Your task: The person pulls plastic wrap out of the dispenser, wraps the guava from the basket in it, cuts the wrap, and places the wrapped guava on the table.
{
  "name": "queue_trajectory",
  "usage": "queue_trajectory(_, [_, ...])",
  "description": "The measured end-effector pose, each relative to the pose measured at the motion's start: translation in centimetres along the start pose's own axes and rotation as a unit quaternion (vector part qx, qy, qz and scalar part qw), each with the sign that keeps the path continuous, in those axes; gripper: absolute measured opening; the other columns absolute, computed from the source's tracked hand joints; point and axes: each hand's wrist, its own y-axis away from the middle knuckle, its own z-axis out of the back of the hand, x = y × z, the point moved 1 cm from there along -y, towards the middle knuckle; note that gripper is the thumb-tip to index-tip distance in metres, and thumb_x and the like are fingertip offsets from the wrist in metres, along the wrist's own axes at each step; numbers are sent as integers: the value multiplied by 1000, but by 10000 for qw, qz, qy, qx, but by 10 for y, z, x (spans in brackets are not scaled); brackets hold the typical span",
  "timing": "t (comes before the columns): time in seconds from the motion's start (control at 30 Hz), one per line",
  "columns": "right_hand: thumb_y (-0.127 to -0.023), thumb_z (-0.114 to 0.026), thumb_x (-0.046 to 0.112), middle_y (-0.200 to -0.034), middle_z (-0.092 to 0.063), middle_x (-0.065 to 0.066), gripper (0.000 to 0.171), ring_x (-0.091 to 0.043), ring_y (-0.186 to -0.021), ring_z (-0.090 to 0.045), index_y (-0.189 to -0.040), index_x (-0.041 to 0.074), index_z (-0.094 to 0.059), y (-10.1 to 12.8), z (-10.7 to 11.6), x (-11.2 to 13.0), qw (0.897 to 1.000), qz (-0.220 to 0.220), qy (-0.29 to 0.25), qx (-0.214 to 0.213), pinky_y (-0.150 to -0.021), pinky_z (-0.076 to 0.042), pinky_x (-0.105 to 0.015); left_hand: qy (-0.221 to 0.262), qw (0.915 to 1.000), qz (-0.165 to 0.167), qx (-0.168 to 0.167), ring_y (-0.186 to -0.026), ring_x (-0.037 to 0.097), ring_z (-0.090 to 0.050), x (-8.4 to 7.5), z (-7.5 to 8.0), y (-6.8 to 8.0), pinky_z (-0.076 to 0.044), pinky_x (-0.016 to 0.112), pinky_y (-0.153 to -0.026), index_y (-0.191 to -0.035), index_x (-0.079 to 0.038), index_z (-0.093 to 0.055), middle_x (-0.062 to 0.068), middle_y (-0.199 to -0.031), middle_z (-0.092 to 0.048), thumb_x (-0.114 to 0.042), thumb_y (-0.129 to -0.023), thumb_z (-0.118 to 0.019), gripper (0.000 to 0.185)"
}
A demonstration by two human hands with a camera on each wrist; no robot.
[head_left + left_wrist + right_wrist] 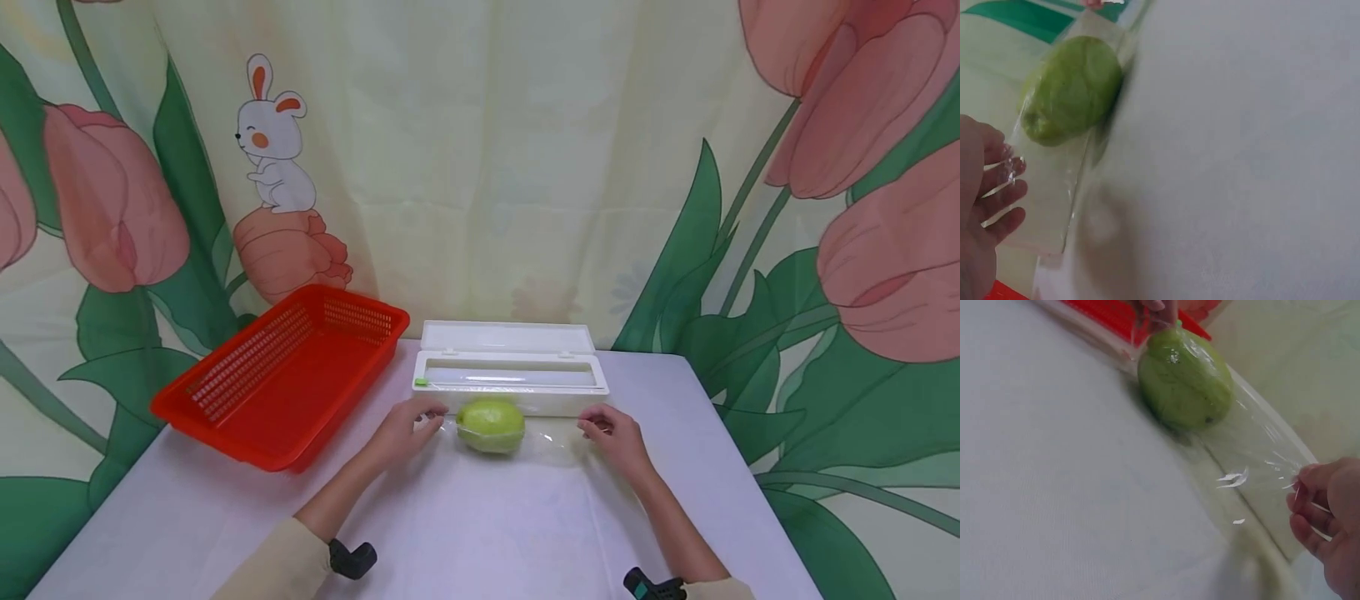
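An oval green fruit [491, 426] sits near the middle of the table, with clear cling film [551, 442] over it. My left hand [410, 429] pinches the film beside the fruit's left end. Off to the fruit's right, my right hand [617, 439] pinches the film's other side between thumb and fingers. The right wrist view shows the film [1254, 450] stretched from the fruit [1185, 381] to the right hand [1329, 512]. In the left wrist view, film glints at the fingertips of the left hand [988, 187]. Neither hand touches the fruit itself.
Just behind the fruit stands a white cling film dispenser box [517, 403], its lid [506, 337] raised and a green slider [422, 382] at its left. A red plastic basket [292, 442] stands at the table's left. A flower-printed curtain [480, 167] hangs behind the table [510, 533].
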Motion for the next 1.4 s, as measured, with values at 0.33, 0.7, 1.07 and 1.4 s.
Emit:
queue_trajectory(0.33, [-85, -64, 15, -86, -65, -10, 13, -7, -70, -60, -95, 7, -63, 0, 0, 2, 9998, -219, -39, -12, -62, -50, -19, -292, 9957, -860, 184, -124, 13, -43, -14, -20, -3, -44, 39, -98, -133, -31, -44, -10, -133, -46, -52, -73, -69, 69])
queue_trajectory(0.7, [-87, -61, 29, -97, -67, -5, 22, -12, -90, -61, -100, 11, -65, 3, -5, 9, 9997, 20, 113, -205, -77, -52, -22, -355, 9949, -938, 60, -118, 11, -46, -21, -27, -11, -46, 31, -96, -125, -26, -54, -9, -126, -52, -35, -79, -69, 49])
queue_trajectory(1.07, [-72, -77, 18, -116, -60, 6, 42, -16, -114, -53, -112, 16, -62, 19, -44, 60, 9802, 1905, 459, 279, -93, -47, -41, -431, 9959, -791, -14, -117, 13, -48, -20, -28, -14, -45, 33, -97, -125, -29, -54, -8, -124, -53, -35, -80, -68, 48])
queue_trajectory(1.4, [-70, -77, 24, -129, -52, 6, 59, -18, -123, -48, -125, 24, -55, 13, -70, 62, 9739, 2100, 573, 643, -98, -44, -38, -363, 9966, -677, 294, -120, 11, -45, -21, -30, -16, -44, 34, -99, -126, -33, -50, -10, -128, -49, -43, -69, -76, 63])
